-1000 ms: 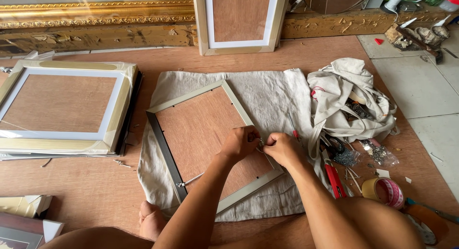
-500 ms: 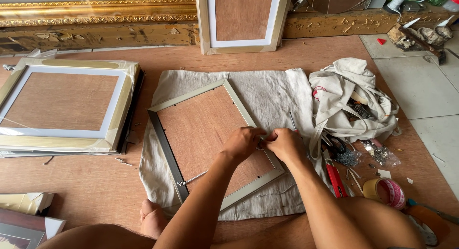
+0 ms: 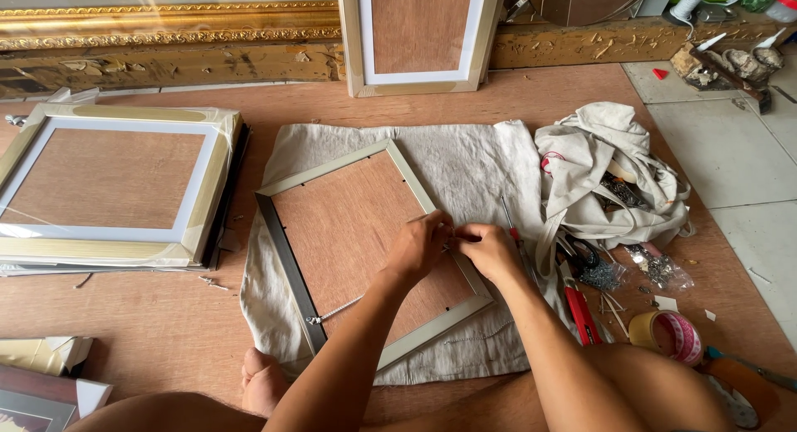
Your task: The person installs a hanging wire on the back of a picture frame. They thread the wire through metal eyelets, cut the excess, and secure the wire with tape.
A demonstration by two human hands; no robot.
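On the grey cloth (image 3: 490,162) spread over the wooden floor lies a picture frame (image 3: 332,233), back side up (plywood backing showing). Both hands meet at its right rail: left hand (image 3: 419,248) and right hand (image 3: 490,251), fingertips pinched together on something tiny, can't tell what. Red-handled pliers (image 3: 581,309) and a tape roll (image 3: 667,336) sit just right.

Left hand (image 3: 421,248), right hand (image 3: 488,251) hide whatever they pinch at frame (image 3: 349,233) edge.
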